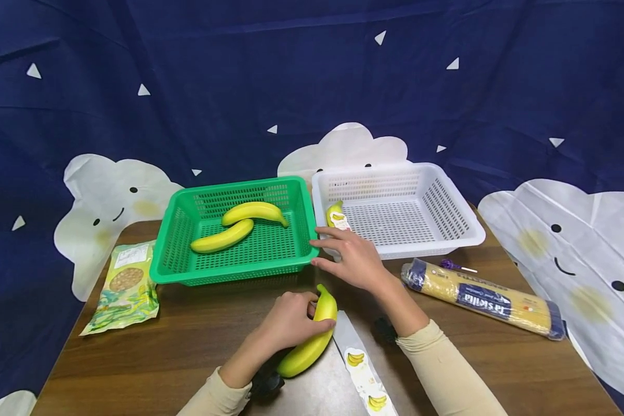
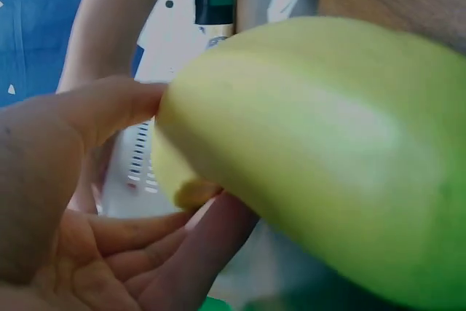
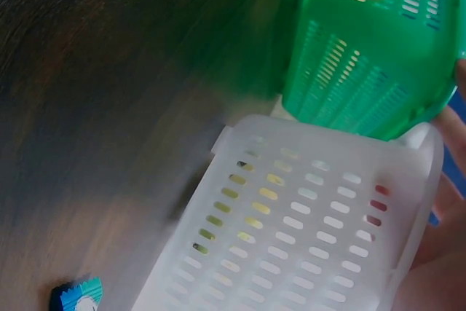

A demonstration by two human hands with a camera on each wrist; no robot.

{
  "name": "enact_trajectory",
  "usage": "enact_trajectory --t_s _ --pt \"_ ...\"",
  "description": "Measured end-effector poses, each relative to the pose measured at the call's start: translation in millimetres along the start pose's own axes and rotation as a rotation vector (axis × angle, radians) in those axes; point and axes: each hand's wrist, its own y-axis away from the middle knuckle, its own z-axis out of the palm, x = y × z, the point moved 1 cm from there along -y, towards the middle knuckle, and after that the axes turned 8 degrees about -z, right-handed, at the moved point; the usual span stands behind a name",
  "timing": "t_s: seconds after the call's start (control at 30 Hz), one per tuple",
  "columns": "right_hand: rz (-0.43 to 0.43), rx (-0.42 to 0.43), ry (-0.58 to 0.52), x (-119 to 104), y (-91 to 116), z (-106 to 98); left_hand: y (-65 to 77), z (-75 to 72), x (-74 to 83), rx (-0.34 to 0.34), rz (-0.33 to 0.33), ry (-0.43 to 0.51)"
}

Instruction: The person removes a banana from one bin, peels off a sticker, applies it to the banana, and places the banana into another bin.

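My left hand (image 1: 288,319) grips a yellow banana (image 1: 308,350) above the near middle of the table, thumb on one side and fingers on the other. In the left wrist view that banana (image 2: 306,151), with a greenish tint, fills much of the frame. Beside it lies a strip of banana stickers (image 1: 365,378). My right hand (image 1: 356,258) reaches over the near corner where the two baskets meet, its fingers spread and holding nothing, tips at the rim of the green basket (image 1: 244,276). The white basket (image 1: 411,249) holds a stickered banana (image 1: 334,214), partly hidden by the rim and hand.
Two bananas without visible stickers, one curved at the back (image 1: 253,211) and one in front (image 1: 222,237), lie in the green basket. A green snack bag (image 1: 126,283) lies left. On the right are a pasta pack (image 1: 486,297) and a purple lollipop (image 1: 449,264).
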Motion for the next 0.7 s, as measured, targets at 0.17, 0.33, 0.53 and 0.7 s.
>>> enact_trajectory --t_s 0.17,0.33,0.53,0.7 --pt "0.004 0.004 -0.009 -1.4 -0.6 0.0 -2.4 6.3 -4.7 0.048 -0.073 0.016" --pt "0.004 0.007 -0.011 -1.7 -2.6 -0.7 -4.9 12.8 -7.8 0.08 -0.107 -0.001" --pt "0.002 -0.011 -0.003 -2.2 -2.9 -0.5 -6.2 19.8 -10.2 0.072 -0.132 0.034" --pt "0.013 -0.018 -0.006 -2.5 -1.9 -0.5 -5.4 22.8 -13.1 0.053 -0.14 0.092"
